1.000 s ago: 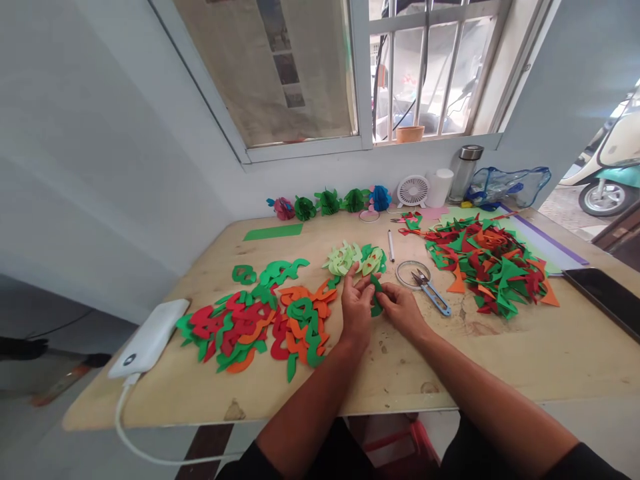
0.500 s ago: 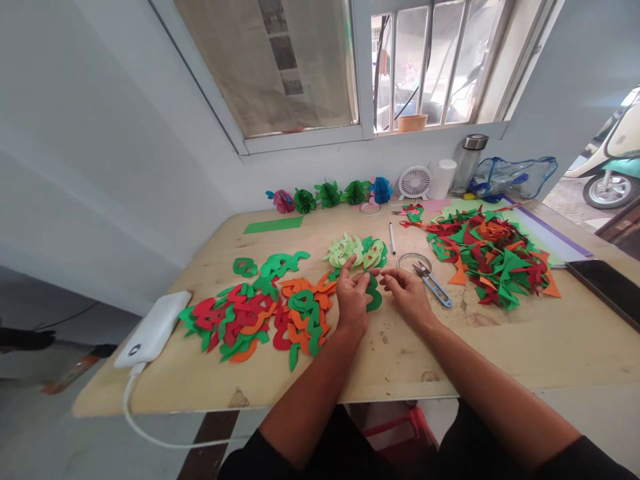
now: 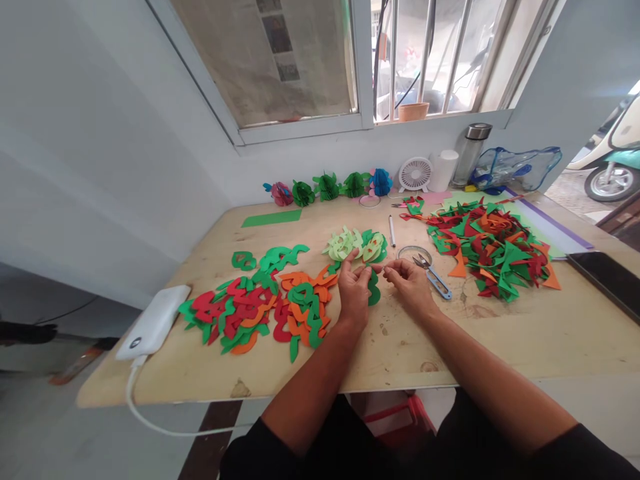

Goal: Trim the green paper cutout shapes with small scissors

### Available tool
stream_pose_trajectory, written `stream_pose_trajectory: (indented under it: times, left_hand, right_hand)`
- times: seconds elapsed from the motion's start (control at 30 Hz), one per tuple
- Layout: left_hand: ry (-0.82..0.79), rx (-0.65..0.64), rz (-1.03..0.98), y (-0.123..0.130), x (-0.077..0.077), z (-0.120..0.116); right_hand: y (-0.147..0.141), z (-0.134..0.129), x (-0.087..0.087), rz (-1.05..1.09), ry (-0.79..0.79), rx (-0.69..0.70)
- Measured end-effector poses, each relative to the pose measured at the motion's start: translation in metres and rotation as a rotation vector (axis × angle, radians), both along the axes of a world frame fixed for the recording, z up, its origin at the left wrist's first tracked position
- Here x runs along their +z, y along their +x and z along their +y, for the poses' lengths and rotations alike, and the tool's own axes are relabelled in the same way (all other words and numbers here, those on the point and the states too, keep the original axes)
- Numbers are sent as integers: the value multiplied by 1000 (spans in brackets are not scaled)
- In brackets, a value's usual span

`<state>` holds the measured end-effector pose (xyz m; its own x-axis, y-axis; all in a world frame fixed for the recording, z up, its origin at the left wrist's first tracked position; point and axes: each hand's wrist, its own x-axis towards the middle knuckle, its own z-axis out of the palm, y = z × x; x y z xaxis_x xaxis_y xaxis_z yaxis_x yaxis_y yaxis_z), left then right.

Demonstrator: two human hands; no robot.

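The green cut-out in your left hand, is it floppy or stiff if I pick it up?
The green cut-out looks thin and flat, so it's probably very light and a bit bendy. Its wavy edge might fold if the left hand squeezed hard. Being flat, it would likely slide, not roll.

White power bank [image 3: 153,325] — cable [image 3: 131,395] attached, small white fan [image 3: 415,175], lidded bottle [image 3: 469,160], black phone [image 3: 609,279], scooter [image 3: 623,158] — cream and teal

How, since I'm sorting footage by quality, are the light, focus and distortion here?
Head view: daylight washes out the scene behind the window bars; wide-angle distortion tilts the window frame and stretches the scooter; the floor at far left is dim; detail between the left hand and right hand is too soft to make out.
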<state>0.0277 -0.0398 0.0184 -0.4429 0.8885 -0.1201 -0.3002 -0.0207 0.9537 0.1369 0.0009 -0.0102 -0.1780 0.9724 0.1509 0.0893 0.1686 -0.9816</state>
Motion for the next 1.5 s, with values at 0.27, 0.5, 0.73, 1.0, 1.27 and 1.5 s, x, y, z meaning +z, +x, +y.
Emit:
stream_pose_trajectory:
  times: [0.27,0.5,0.73,1.0,1.27,1.5]
  left_hand:
    - [45,21,26,2,10,-4]
    - [37,13,12,1,11,-3]
    - [36,-4,23,2,6,-2]
    - [13,-2,-6,1,7,-2]
    - [-9,-13,-3,0,13,-2]
    - [-4,-28,-4,-1,11,-1]
  right_hand:
    - [-1,-6,10,-61,29,-47]
    - [-2,-7,12,-49,49,-36]
    - [1,-6,10,-117,127,-74]
    - [1,-8,9,-213,254,-50]
    - [3,-9,9,-408,445,-54]
    - [5,-9,6,-475,499,-28]
